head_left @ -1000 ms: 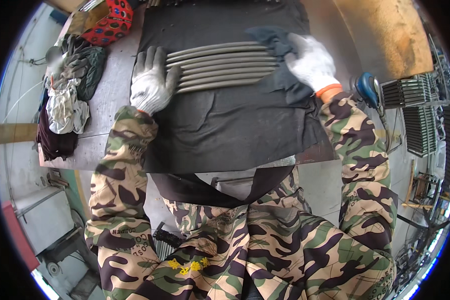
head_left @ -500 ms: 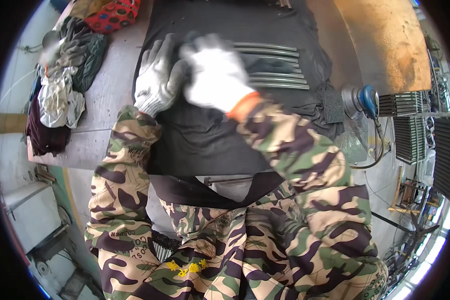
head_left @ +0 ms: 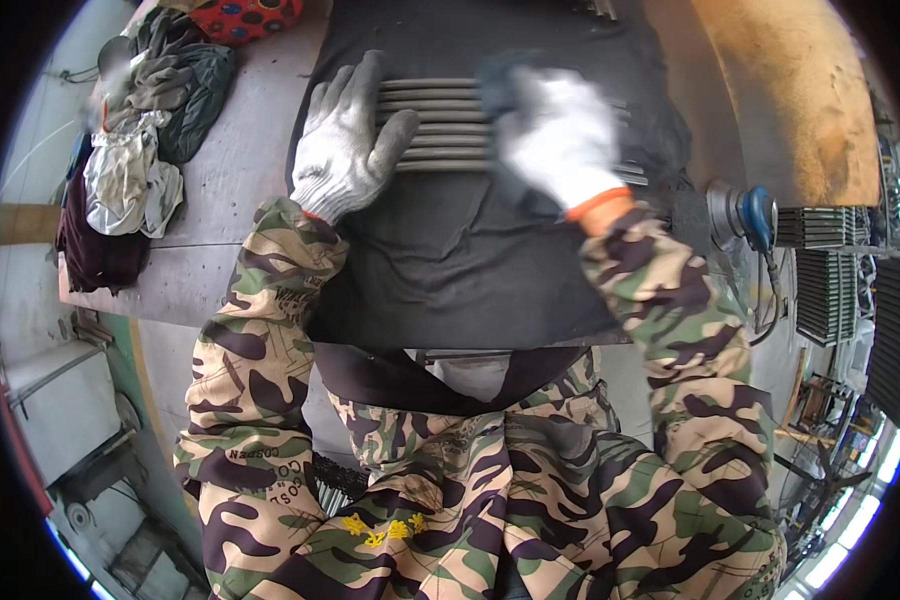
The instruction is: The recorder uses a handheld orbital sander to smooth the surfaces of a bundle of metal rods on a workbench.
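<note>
Several grey metal bars (head_left: pixel 448 125) lie side by side on a black cloth (head_left: pixel 450 260) spread over the workbench. My left hand (head_left: pixel 347 145), in a white knit glove, lies flat with spread fingers on the left ends of the bars. My right hand (head_left: pixel 560 135), also gloved and blurred by motion, is on the bars near their middle and presses a dark rag (head_left: pixel 500 85) against them. Both sleeves are camouflage.
A heap of rags and clothes (head_left: pixel 135 150) lies on the grey benchtop (head_left: pixel 235 190) at left, with a red spotted item (head_left: pixel 245 15) behind it. A blue-handled power tool (head_left: pixel 745 215) sits at right, beside stacked metal grilles (head_left: pixel 830 260). A rusty sheet (head_left: pixel 790 90) lies far right.
My right hand swept from the bars' right end to their left end, then back toward the middle, taking the dark rag along. My left hand stayed on the left ends.
</note>
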The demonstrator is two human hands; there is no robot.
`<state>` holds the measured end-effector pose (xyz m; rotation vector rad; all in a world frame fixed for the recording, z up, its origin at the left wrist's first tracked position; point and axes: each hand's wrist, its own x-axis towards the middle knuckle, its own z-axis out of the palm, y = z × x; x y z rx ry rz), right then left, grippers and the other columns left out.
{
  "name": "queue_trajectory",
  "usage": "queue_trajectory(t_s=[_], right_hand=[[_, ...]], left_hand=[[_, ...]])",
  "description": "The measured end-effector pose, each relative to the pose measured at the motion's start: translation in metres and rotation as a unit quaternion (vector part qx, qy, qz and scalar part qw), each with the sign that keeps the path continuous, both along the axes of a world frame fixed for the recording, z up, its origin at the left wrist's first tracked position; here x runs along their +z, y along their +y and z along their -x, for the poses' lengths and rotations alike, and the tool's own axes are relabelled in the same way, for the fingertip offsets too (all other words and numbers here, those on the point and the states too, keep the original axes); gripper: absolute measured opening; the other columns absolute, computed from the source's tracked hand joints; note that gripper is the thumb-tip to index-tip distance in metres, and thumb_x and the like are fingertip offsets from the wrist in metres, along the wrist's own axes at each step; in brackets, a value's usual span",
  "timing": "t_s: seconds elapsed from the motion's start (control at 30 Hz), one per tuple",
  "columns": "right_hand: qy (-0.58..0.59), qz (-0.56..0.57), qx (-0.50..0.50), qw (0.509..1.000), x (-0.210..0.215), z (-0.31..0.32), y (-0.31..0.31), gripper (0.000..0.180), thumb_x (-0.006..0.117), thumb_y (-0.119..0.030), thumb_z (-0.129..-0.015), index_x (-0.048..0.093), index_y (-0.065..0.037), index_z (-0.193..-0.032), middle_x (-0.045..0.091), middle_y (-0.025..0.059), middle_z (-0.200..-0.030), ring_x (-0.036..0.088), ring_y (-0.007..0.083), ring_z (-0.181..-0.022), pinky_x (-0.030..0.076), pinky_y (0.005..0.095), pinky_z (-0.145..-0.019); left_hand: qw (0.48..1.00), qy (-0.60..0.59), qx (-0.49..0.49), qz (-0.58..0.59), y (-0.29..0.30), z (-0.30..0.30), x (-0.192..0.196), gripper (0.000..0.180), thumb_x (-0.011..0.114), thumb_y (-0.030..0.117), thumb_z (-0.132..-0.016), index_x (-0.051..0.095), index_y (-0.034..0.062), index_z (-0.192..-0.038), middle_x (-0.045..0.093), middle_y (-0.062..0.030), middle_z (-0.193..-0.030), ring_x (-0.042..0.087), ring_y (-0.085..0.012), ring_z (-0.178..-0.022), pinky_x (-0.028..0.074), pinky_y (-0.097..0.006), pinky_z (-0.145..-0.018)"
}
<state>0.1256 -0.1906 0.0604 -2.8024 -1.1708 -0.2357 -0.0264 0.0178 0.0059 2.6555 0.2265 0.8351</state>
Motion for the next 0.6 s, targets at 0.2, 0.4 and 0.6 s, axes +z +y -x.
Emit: queue_trajectory(t_s=[0.2, 0.4, 0.6], right_hand=[[0.071, -0.046, 0.144, 0.986, -0.010, 0.067, 0.082, 0.034, 0.073, -0.025, -0.079, 0.076, -0.014, -0.111, 0.073, 0.0147, -0.111, 0.072, 0.0328, -0.105, 0.059, 0.0456, -0.092], [0.036, -0.055, 0.173, 0.983, 0.003, 0.036, 0.051, 0.030, 0.074, -0.032, -0.082, 0.073, -0.015, -0.107, 0.074, 0.0151, -0.105, 0.073, 0.0346, -0.103, 0.061, 0.0512, -0.082], [0.011, -0.088, 0.061, 0.994, -0.011, -0.054, -0.045, 0.047, 0.073, -0.030, -0.087, 0.074, -0.012, -0.130, 0.075, 0.0147, -0.122, 0.069, 0.0370, -0.115, 0.057, 0.0465, -0.101]], left_hand=[[0.991, 0.031, -0.023, 0.130, 0.025, 0.001, -0.019, 0.077, 0.048, 0.044, -0.109, 0.031, -0.0012, -0.168, 0.053, -0.0333, -0.154, 0.051, -0.0503, -0.144, 0.045, -0.052, -0.118], [0.997, 0.074, 0.016, 0.015, 0.021, 0.015, -0.004, 0.078, 0.057, 0.043, -0.106, 0.035, -0.0039, -0.165, 0.046, -0.0301, -0.162, 0.043, -0.0504, -0.149, 0.036, -0.053, -0.125], [0.988, 0.100, 0.048, -0.111, 0.020, -0.010, -0.016, 0.074, 0.060, 0.045, -0.104, 0.047, -0.0063, -0.156, 0.049, -0.0300, -0.160, 0.042, -0.0508, -0.150, 0.034, -0.056, -0.126]])
